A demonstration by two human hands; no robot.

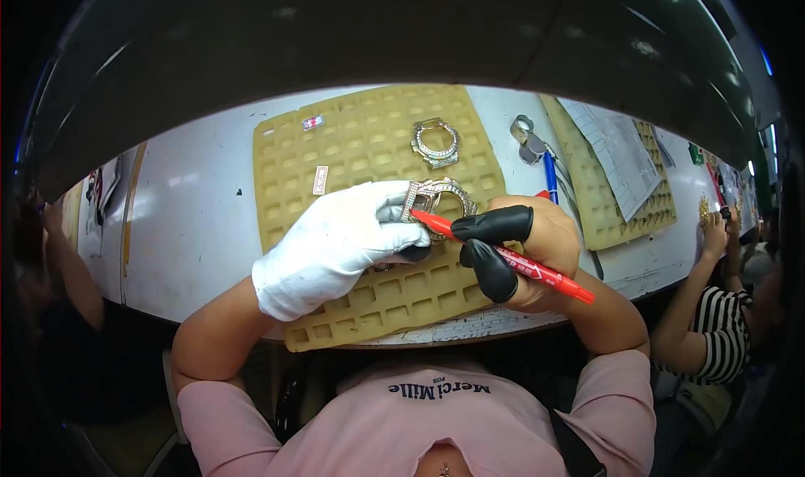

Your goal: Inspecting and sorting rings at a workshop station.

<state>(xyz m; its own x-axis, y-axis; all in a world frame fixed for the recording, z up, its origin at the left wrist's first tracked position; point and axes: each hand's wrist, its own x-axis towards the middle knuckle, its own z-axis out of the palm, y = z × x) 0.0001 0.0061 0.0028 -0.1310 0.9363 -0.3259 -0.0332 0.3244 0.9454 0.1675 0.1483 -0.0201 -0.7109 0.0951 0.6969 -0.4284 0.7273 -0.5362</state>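
My left hand (339, 244), in a white glove, grips a stone-set metal watch case (468, 201) by its left side. In my right hand (534, 250), with black finger cots on thumb and forefinger, is a red marker pen (531, 268). The pen's tip meets or nearly meets the left edge of the held case; I cannot tell whether it touches. A second stone-set watch case (435, 143) lies just beyond, on a yellowish pad (371, 118) moulded with rows of square pockets. My hands hide parts of the held case and of the pad.
Two small printed tags (321, 180) lie on the pad's left part. Right of it are a folding loupe (528, 138), a blue pen (551, 176), and another pocketed pad (594, 222) under paper sheets (613, 150). Co-workers sit either side; a striped sleeve (720, 329) shows at right.
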